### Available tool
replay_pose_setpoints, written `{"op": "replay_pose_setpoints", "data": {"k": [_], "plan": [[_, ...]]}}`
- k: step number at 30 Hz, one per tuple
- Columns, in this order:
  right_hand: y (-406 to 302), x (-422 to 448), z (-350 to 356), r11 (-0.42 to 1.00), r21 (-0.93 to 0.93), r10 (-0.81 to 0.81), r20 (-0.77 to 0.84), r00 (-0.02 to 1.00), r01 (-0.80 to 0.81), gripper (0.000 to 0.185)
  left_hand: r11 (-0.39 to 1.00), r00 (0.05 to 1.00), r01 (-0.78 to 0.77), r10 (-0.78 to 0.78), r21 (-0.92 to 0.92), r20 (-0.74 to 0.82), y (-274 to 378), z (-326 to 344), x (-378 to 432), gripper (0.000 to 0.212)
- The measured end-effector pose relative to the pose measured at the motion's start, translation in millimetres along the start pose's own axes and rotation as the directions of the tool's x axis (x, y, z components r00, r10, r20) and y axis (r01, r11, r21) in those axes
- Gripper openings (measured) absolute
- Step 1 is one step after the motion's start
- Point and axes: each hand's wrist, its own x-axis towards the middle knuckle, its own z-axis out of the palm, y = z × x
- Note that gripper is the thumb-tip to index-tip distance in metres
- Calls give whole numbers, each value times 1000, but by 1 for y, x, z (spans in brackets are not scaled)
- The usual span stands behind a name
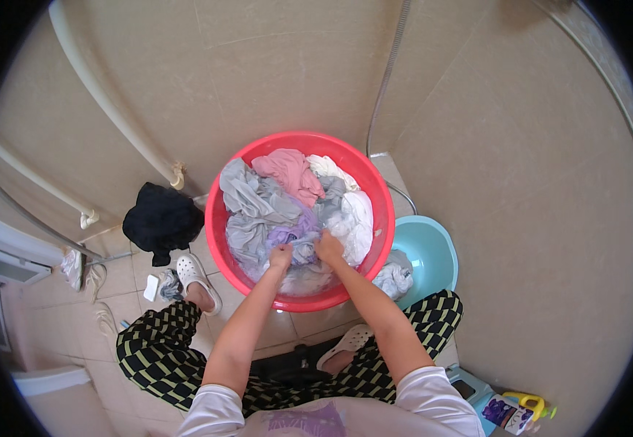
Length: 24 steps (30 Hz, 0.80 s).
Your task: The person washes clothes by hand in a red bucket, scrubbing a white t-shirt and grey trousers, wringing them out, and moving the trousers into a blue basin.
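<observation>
A large red plastic basin (382, 240) stands before me, full of wet laundry and sudsy water. My left hand (281, 255) and my right hand (328, 247) are closed on a bunched light blue-grey cloth (304, 251), which spans the gap between them near the basin's front. Just beyond it lies a lavender garment (301, 223). Grey fabric (259, 205) is heaped at the left, with a pink garment (289, 172) behind it. White cloth (359, 218) lies along the right wall, and a cream-white piece (331, 168) is at the back. Foamy water hides parts of the garments.
A turquoise basin (433, 251) with a wet grey cloth (395, 276) adjoins at right. Left on the tiles are a black garment (160, 221), a white soap-like block (151, 288) and a small grey cloth (171, 285). A shower hose (393, 60) hangs behind; a Lux bottle (507, 414) is lower right.
</observation>
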Motion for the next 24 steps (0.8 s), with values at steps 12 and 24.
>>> {"op": "replay_pose_setpoints", "data": {"k": [12,24], "plan": [[-114,-106,-22,852,110,-408,-470,782,511,25,187,577,352,729,-917,369,-21,12,-26,44],[-2,-46,-36,863,-384,-456,-313,833,328,29,440,792,534,40,-722,609,49,9,-63,42]]}}
